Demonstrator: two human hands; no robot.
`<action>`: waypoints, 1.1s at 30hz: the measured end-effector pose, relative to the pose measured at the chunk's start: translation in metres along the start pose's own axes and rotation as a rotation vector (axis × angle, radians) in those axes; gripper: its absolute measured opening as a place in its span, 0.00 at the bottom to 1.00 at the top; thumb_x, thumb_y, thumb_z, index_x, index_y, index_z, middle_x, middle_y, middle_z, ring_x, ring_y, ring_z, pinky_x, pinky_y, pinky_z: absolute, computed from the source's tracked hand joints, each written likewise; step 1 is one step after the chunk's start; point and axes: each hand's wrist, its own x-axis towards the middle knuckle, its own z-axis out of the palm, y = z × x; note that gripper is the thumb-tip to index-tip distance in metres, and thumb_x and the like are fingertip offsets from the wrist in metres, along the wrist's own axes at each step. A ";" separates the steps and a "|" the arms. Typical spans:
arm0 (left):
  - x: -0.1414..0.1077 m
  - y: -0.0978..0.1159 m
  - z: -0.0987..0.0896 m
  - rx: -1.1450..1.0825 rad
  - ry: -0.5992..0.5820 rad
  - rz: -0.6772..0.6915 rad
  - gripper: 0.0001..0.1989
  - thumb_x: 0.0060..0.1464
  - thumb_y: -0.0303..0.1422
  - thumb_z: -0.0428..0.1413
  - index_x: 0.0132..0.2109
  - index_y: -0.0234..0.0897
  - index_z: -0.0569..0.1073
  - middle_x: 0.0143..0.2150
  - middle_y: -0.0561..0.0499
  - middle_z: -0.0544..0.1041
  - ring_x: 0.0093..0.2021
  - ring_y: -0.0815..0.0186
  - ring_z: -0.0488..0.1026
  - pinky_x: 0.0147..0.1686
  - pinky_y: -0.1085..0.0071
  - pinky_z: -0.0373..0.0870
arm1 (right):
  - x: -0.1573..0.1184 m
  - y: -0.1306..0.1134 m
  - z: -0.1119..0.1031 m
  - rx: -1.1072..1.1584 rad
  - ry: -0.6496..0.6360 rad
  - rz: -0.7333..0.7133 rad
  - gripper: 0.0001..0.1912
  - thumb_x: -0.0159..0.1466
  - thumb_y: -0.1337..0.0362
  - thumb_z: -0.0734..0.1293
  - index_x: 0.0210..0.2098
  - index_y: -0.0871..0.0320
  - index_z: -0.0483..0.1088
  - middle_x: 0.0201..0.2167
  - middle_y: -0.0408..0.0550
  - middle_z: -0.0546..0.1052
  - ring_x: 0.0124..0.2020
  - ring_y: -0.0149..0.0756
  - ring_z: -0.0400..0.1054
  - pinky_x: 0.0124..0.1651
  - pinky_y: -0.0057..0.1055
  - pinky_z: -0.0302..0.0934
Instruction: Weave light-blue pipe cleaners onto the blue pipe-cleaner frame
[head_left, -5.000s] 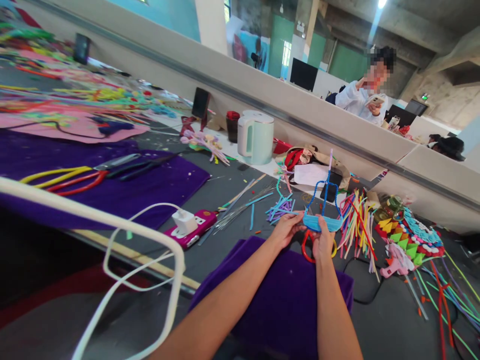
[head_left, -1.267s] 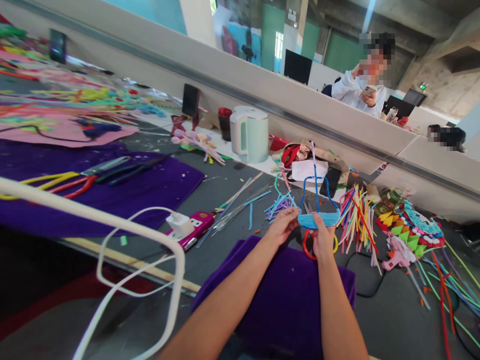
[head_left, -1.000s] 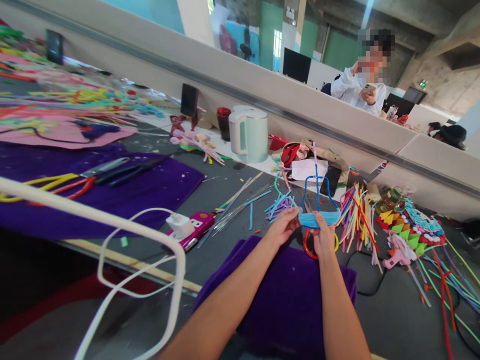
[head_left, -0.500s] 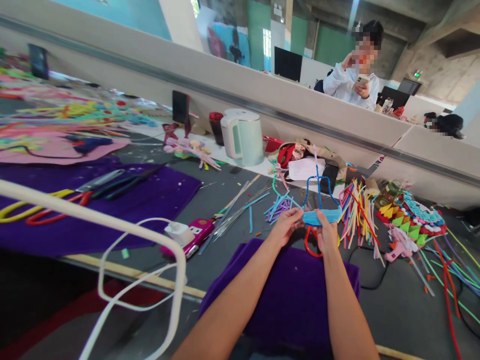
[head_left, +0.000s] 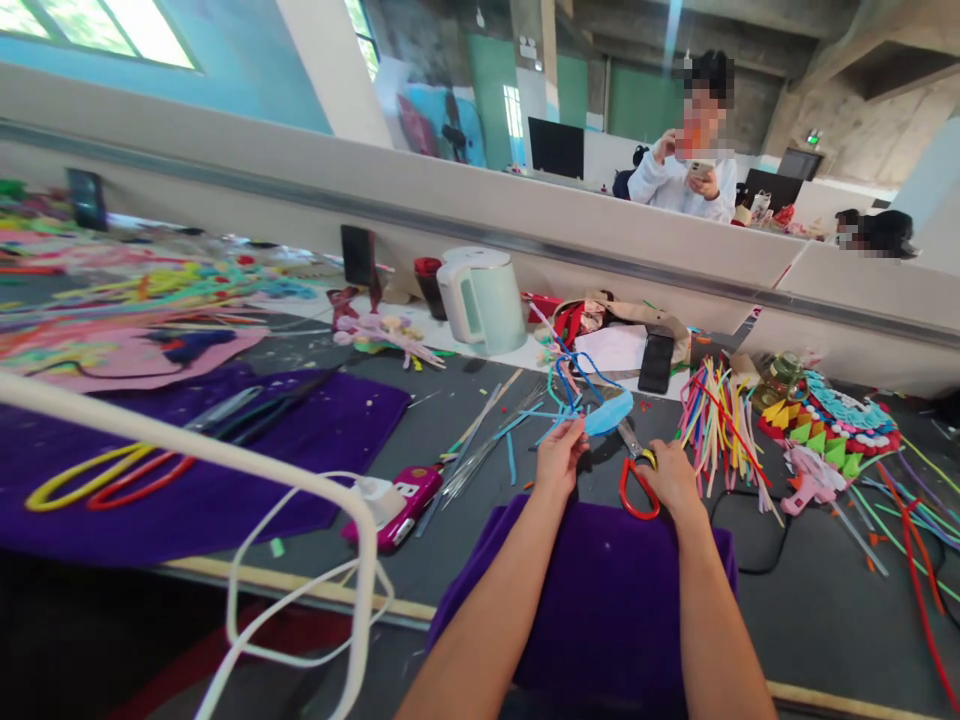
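My left hand [head_left: 561, 456] pinches one end of a light blue, flat pipe-cleaner piece [head_left: 609, 413]. Dark blue pipe-cleaner stems [head_left: 581, 366] stick out from its far side, one with a pale purple tip. To the right, the fingers of my right hand [head_left: 673, 476] are closed round the yellow loop of a pair of scissors [head_left: 639, 497] with one red loop. Its blades point away, close to the blue piece, and my fingers partly hide the yellow loop. Beneath my forearms is a purple cloth [head_left: 600, 600].
Cut pipe cleaners [head_left: 720, 420] and a pink glue gun [head_left: 811, 478] lie on the right. A kettle [head_left: 491, 310] and a phone [head_left: 655, 362] stand or lie behind. Larger scissors [head_left: 112, 470] rest at left, behind a white bar [head_left: 225, 440]. Beyond the partition, a person [head_left: 679, 180] holds a phone.
My right hand has let go of the blue piece and moved right and down to the scissors' handle. The blue piece, now in my left hand alone, has tilted, its stems swinging left.
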 end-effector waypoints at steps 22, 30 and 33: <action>0.005 0.000 -0.005 -0.055 0.068 0.233 0.18 0.32 0.32 0.69 0.33 0.36 0.74 0.37 0.53 0.76 0.31 0.72 0.72 0.36 0.69 0.75 | 0.009 0.006 -0.004 0.838 -0.001 0.166 0.19 0.51 0.59 0.69 0.40 0.62 0.71 0.21 0.41 0.70 0.22 0.31 0.64 0.23 0.25 0.55; 0.009 0.005 -0.004 -0.050 0.122 0.324 0.20 0.30 0.33 0.69 0.35 0.34 0.75 0.31 0.55 0.71 0.29 0.73 0.69 0.34 0.70 0.74 | -0.005 -0.008 -0.030 1.610 -0.179 -0.005 0.25 0.52 0.61 0.71 0.49 0.55 0.66 0.22 0.36 0.65 0.17 0.22 0.55 0.13 0.16 0.46; 0.009 0.005 -0.003 -0.027 0.076 0.318 0.20 0.31 0.33 0.68 0.36 0.35 0.75 0.27 0.58 0.66 0.27 0.74 0.67 0.33 0.71 0.74 | -0.012 -0.021 -0.030 1.630 -0.275 -0.092 0.28 0.52 0.64 0.70 0.52 0.54 0.65 0.26 0.40 0.69 0.20 0.24 0.59 0.15 0.17 0.50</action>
